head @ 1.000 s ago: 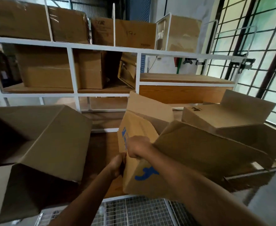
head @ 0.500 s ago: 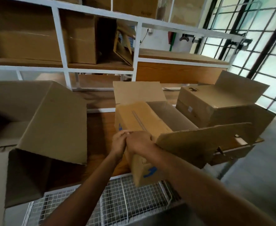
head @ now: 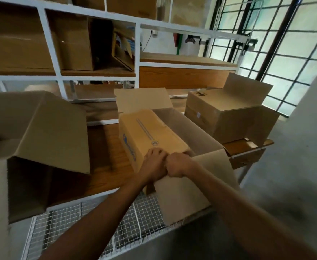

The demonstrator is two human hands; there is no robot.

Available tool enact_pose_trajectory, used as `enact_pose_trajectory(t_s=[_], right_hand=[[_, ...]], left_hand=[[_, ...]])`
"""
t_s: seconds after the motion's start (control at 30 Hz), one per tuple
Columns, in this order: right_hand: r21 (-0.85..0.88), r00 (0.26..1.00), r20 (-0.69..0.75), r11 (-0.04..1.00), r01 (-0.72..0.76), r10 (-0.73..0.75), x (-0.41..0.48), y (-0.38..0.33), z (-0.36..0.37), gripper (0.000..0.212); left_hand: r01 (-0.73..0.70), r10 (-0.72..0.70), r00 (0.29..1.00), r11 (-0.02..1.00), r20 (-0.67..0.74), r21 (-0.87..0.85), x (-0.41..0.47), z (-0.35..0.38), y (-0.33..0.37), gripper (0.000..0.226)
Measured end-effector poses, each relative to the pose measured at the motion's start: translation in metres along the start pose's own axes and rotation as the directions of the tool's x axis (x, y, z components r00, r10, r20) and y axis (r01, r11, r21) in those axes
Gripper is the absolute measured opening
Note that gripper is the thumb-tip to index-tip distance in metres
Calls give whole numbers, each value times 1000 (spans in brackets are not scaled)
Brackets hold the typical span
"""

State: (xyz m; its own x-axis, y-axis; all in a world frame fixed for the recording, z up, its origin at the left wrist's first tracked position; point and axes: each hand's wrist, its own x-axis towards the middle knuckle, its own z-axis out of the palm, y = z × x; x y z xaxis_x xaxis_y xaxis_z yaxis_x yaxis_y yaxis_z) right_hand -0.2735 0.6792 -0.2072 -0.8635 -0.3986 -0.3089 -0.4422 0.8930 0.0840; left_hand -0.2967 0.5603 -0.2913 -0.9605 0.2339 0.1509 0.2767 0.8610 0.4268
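Note:
An open cardboard box (head: 150, 132) with blue print on its side stands on the wooden table (head: 105, 147), near its front edge. One top flap is folded down flat; the far flap stands up and the near flap (head: 197, 184) hangs toward me. My left hand (head: 153, 165) and my right hand (head: 178, 165) sit side by side, knuckles touching, at the box's near top edge. Both have curled fingers on the folded flap's near end. What the fingertips grip is hidden.
A large open cardboard box (head: 35, 139) lies on its side at the left. Another box (head: 227, 117) with raised flaps sits at the right on the table corner. White shelving (head: 60, 76) with more boxes stands behind. A wire mesh shelf (head: 90, 220) lies below the table front.
The box has been lowered from a tilt to standing flat on the table, and one top flap has been folded down. Both hands came together at its near edge. My view dipped downward.

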Motion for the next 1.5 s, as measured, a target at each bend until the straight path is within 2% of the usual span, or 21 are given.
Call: enact_pose_trajectory(t_s=[0.1, 0.17, 0.3, 0.43, 0.53, 0.57, 0.67, 0.73, 0.8, 0.93, 0.97, 1.0, 1.07, 1.13, 1.17, 1.2, 1.23, 1.27, 1.3, 1.37, 1.5], right_hand=[[-31, 992, -125, 999, 27, -31, 7, 13, 35, 28], [46, 974, -228, 999, 12, -1, 2, 15, 45, 26], [390, 937, -342, 918, 67, 77, -2, 22, 55, 11], [823, 930, -254, 565, 63, 266, 6, 33, 44, 15], [972, 939, -170, 209, 109, 300, 7, 30, 29, 43], [979, 933, -193, 128, 161, 304, 8, 29, 26, 51], [951, 883, -304, 63, 302, 358, 17, 15, 17, 49], [928, 861, -364, 57, 368, 356, 17, -4, 3, 30], [902, 837, -426, 88, 422, 344, 23, -17, -10, 25], [909, 867, -413, 174, 378, 279, 43, -38, -20, 23], [909, 888, -402, 214, 358, 224, 48, -43, -20, 22], [913, 909, -374, 247, 325, 185, 56, -47, -16, 24], [853, 934, -342, 452, 263, 102, 70, -53, -6, 28], [758, 952, -303, 614, 219, 34, 71, -56, -2, 25], [675, 940, -341, 688, 269, -33, 70, -59, -1, 13], [686, 921, -389, 661, 304, -21, 77, -64, 7, 7], [776, 920, -391, 547, 315, 25, 91, -64, 11, 16], [637, 902, -430, 699, 324, -25, 102, -63, 23, 19], [556, 915, -388, 763, 330, -113, 104, -63, 29, 14], [589, 936, -323, 743, 316, -141, 118, -65, 38, 16], [620, 948, -273, 724, 303, -163, 109, -66, 25, 26]], left_hand=[[79, -74, 996, 989, -49, 125, -15, 4, 11, 68], [97, -80, 991, 982, -106, 163, -13, 7, 12, 64], [121, -97, 987, 974, -130, 193, -13, 2, 23, 42], [154, -112, 980, 951, -165, 270, -7, -13, 21, 26], [102, -40, 982, 937, -186, 335, -7, -26, 23, 43], [70, 1, 978, 939, -206, 338, -9, -32, 26, 52], [-96, 156, 926, 978, -343, 185, -12, -51, 33, 61], [-257, 261, 849, 964, -460, 71, -12, -68, 36, 51], [-316, 304, 788, 946, -535, 71, -12, -86, 34, 45], [-261, 409, 706, 909, -579, 324, -16, -115, 13, 32], [-211, 389, 733, 910, -558, 357, -17, -125, 13, 30], [-122, 318, 798, 917, -512, 380, -18, -135, 15, 26], [106, 68, 935, 882, -347, 459, -18, -151, 23, 17], [253, -126, 956, 811, -266, 527, -16, -158, 20, 12], [299, -205, 952, 791, -228, 534, -14, -157, 12, 14], [335, -275, 942, 782, -192, 525, -13, -155, 2, 17], [363, -330, 931, 778, -158, 513, -12, -152, -9, 20], [381, -375, 920, 785, -115, 488, -11, -145, -23, 23], [389, -407, 911, 803, -60, 451, -10, -136, -38, 26], [404, -444, 895, 850, 46, 336, -10, -118, -65, 33], [501, -501, 864, 865, 57, 22, 4, -83, -101, 48]])
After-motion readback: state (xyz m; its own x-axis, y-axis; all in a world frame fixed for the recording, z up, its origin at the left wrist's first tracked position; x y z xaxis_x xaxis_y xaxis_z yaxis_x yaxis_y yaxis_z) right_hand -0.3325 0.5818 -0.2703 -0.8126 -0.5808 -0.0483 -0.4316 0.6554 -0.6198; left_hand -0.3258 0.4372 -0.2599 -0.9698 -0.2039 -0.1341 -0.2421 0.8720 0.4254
